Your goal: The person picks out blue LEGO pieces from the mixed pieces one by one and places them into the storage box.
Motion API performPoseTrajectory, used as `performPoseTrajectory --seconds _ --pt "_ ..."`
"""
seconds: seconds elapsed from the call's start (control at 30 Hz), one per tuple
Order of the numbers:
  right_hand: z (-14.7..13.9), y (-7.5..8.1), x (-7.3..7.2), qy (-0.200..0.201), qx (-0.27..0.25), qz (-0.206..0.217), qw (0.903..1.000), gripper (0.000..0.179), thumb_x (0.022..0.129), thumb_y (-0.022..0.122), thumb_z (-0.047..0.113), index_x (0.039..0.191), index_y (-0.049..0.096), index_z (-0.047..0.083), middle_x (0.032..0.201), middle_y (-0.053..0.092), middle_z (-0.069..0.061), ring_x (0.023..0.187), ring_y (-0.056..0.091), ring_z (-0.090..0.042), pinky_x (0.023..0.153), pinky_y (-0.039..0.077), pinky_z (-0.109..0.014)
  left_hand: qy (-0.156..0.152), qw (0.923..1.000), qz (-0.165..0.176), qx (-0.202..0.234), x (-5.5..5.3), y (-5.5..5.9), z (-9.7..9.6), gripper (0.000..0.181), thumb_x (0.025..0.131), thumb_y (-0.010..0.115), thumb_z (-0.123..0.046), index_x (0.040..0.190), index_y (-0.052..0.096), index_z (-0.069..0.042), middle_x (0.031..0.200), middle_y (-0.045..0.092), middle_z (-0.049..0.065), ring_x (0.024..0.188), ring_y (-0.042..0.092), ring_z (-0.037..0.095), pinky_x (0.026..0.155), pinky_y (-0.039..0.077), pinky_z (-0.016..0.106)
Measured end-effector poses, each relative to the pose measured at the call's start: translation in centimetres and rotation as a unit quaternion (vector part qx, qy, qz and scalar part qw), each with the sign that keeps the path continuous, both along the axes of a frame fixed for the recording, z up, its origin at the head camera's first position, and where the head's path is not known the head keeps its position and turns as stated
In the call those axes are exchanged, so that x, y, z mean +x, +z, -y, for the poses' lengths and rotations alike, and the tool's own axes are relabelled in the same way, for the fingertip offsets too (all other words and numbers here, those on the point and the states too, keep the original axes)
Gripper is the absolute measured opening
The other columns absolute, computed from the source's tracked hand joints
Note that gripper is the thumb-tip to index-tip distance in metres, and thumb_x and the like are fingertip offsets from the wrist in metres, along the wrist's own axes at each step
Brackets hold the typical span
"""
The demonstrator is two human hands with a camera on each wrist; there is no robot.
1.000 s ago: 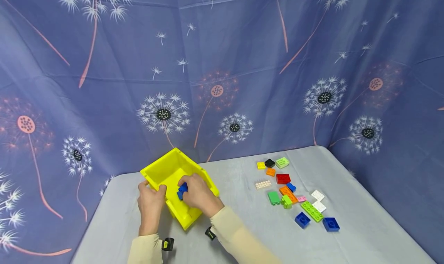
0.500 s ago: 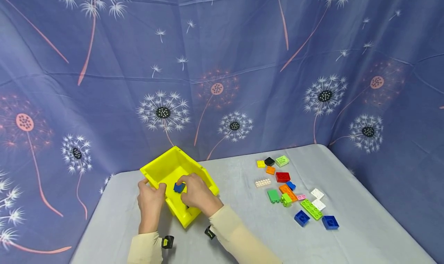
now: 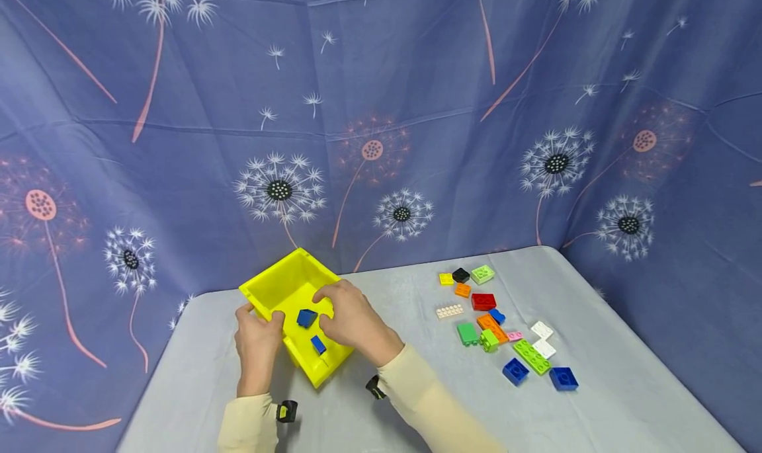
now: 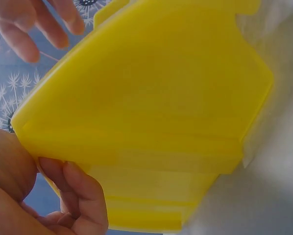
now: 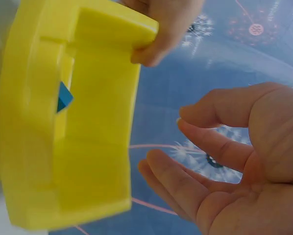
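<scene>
A yellow bin [image 3: 280, 268] stands at the left of the table, its left wall gripped by my left hand [image 3: 258, 344], thumb over the rim and fingers outside. Inside the bin lie two blue toy bricks, a squarish brick [image 3: 306, 318] and a narrower brick [image 3: 318, 344]. My right hand [image 3: 351, 314] hovers over the bin's right side with its fingers parted and nothing between them. In the right wrist view that hand [image 5: 225, 161] shows a bare palm, and one corner of a blue brick [image 5: 64, 97] peeks past the bin's wall [image 5: 29, 132].
Loose bricks are scattered on the right of the grey table [image 3: 411, 387]: a red brick [image 3: 483, 301], an orange brick [image 3: 493, 328], a long lime brick [image 3: 532, 356], two blue bricks at the near end and several others. A patterned blue curtain [image 3: 440, 142] hangs behind.
My right hand has let go of the blue bricks in the bin and drawn up and right. Both bricks now show apart on the bin's floor. The left hand keeps its grip.
</scene>
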State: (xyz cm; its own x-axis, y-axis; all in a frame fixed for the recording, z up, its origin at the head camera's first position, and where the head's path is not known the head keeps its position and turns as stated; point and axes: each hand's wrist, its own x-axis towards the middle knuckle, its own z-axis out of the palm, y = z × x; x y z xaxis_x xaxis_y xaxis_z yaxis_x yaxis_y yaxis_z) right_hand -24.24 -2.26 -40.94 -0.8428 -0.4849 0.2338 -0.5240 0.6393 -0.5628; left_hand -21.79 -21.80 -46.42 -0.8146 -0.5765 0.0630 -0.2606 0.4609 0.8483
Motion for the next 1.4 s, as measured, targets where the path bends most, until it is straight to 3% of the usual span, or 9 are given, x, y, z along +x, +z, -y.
performPoseTrajectory --seconds 0.13,0.5,0.93,1.17,1.4 --pt "-2.0 1.0 0.3 -0.006 -0.008 -0.008 0.9999 0.029 0.092 0.07 0.014 0.121 0.074 0.014 0.127 0.065 -0.006 0.101 0.059 -0.017 0.08 0.051 -0.03 -0.004 1.0 0.0 0.0 -0.1 -0.1 -0.1 0.073 0.091 0.06 -0.023 0.152 0.031 0.006 0.078 0.06 0.012 0.054 0.055 0.023 0.05 0.043 0.034" --pt "-6.9 2.3 0.1 -0.038 -0.042 -0.009 0.9984 0.03 0.094 0.066 0.013 0.124 0.072 0.014 0.127 0.064 -0.011 0.098 0.068 -0.028 0.083 0.056 -0.04 0.002 1.0 -0.001 -0.008 -0.1 0.0 0.2 0.073 0.091 0.06 -0.023 0.151 0.031 0.007 0.075 0.057 0.011 0.053 0.052 0.022 0.048 0.041 0.033" --pt "-12.0 1.5 -0.4 -0.111 -0.046 -0.011 0.9926 0.025 0.091 0.071 0.013 0.116 0.074 0.018 0.126 0.067 -0.009 0.098 0.071 -0.028 0.086 0.058 -0.042 0.002 1.0 0.004 -0.002 0.2 0.1 0.0 0.073 0.091 0.06 -0.023 0.151 0.031 0.007 0.078 0.057 0.013 0.055 0.053 0.024 0.049 0.042 0.034" --pt "-15.3 1.9 -0.9 -0.156 -0.046 0.014 0.9866 0.029 0.093 0.069 0.017 0.122 0.073 0.019 0.131 0.064 -0.013 0.106 0.071 -0.031 0.087 0.058 -0.047 -0.001 1.0 0.008 -0.004 0.0 0.3 0.1 0.074 0.091 0.059 -0.023 0.151 0.03 0.008 0.076 0.057 0.012 0.054 0.053 0.023 0.048 0.042 0.034" --pt "-19.2 1.7 -1.8 -0.193 -0.042 0.004 0.9803 0.034 0.092 0.067 0.015 0.124 0.073 0.012 0.123 0.07 -0.016 0.108 0.07 -0.032 0.089 0.055 -0.05 0.0 0.9999 0.015 0.005 -0.1 0.4 0.1 0.075 0.091 0.059 -0.023 0.153 0.029 0.007 0.081 0.058 0.015 0.057 0.055 0.025 0.05 0.043 0.034"
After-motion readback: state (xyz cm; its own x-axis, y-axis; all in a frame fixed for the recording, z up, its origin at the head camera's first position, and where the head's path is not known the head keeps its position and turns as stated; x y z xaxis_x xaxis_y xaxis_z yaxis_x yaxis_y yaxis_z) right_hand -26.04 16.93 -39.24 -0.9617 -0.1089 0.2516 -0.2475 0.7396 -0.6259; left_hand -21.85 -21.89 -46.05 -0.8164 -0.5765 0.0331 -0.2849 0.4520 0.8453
